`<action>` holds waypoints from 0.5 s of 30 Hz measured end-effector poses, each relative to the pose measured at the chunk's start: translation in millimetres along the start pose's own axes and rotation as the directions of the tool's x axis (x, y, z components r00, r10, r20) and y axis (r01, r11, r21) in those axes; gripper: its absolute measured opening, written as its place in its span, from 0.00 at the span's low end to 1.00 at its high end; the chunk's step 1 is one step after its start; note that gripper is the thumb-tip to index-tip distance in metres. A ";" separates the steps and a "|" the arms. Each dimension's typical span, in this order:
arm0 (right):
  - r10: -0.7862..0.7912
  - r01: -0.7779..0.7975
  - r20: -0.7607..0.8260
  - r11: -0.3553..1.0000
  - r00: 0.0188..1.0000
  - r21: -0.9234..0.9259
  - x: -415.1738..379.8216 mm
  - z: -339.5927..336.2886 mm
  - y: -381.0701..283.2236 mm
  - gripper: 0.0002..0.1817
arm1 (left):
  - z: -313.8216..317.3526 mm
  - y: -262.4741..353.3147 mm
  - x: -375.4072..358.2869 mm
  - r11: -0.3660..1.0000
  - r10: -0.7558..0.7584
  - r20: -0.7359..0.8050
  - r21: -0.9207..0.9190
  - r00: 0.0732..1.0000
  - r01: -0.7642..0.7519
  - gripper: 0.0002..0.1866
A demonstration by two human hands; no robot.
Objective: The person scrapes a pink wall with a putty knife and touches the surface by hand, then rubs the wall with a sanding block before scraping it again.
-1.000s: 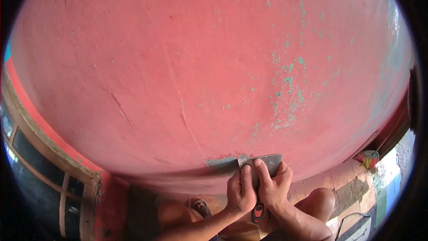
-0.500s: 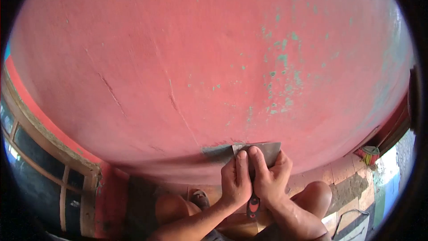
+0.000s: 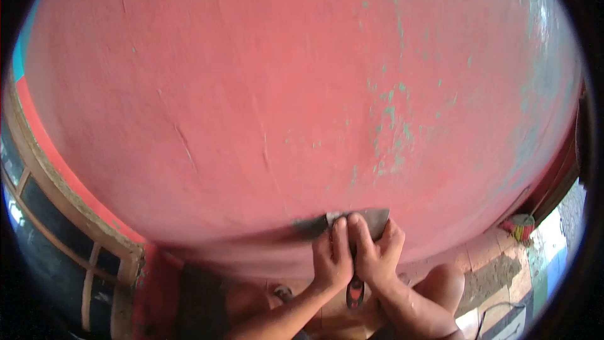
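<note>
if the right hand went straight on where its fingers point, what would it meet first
Most likely the red painted wall: the right hand points toward it, with the flat scraper blade it holds leading. How close they are is unclear from this single view.

Since a second ago, the scraper (image 3: 355,292), left hand (image 3: 333,262) and right hand (image 3: 379,257) have been shifted slightly upward and leftward in view. The blade (image 3: 377,219) is now seen more edge-on, and less of the grey patch (image 3: 309,225) beside it is shown.
</note>
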State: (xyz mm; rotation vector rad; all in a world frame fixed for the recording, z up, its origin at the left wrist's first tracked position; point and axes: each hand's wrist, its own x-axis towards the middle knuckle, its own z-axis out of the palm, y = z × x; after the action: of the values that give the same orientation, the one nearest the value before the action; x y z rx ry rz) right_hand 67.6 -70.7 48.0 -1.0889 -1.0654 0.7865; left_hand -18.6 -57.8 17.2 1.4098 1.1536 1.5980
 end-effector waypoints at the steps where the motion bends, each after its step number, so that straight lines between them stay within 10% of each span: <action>1: 0.019 -0.019 -0.001 1.000 1.000 -0.025 -2.6 -0.8 9.3 0.10 | -3.7 -3.5 -1.7 1.000 -0.022 0.016 0.011 1.000 0.022 0.20; 15: -0.001 0.004 -0.015 0.989 1.000 0.145 13.8 7.9 3.3 0.09 | -4.4 11.8 7.8 0.998 -0.026 0.041 -0.049 0.999 0.028 0.17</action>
State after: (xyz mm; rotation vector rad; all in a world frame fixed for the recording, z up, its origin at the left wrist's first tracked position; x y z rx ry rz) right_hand 64.4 -54.8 49.5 -0.9687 -0.9816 0.8394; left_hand -23.5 -55.5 30.9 1.3827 1.0980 1.5617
